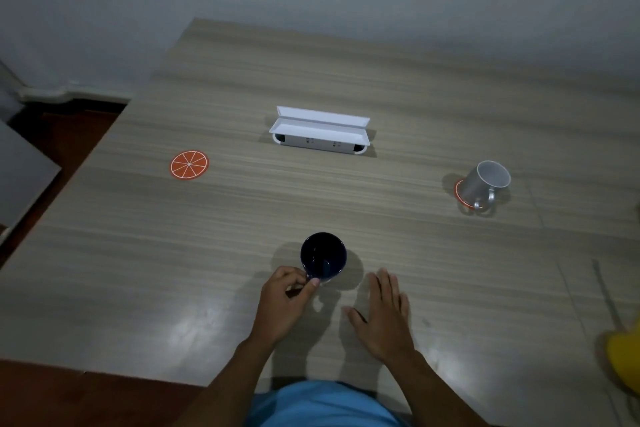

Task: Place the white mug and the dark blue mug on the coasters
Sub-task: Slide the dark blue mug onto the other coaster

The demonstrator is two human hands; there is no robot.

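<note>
A: Where is the dark blue mug (pixel 323 256)?

B: Upright on the table (pixel 398 87), near the front edge, right in front of the person. The left hand (pixel 284 302) is at its near side, thumb and fingers pinched together at the handle, which is mostly hidden by the fingers.

A: And the right hand (pixel 382 314)?

B: Flat on the table just right of the dark blue mug, palm down, fingers spread a little and holding nothing. It does not touch the mug.

A: The white mug (pixel 486 184)?

B: Far off to the right, standing upright on a coaster with a red rim (pixel 459 193); only the left edge of that coaster shows from under it. Its handle points toward the near side.

A: Is there another coaster?

B: Yes, an orange-slice coaster (pixel 189 165) lies bare on the left part of the table, well apart from both mugs.

A: Anything else on the table?

B: A long white box (pixel 320 135) with its lid open stands in the middle, between the two coasters and farther back. Something yellow (pixel 625 360) shows at the right edge; I cannot tell what it is.
</note>
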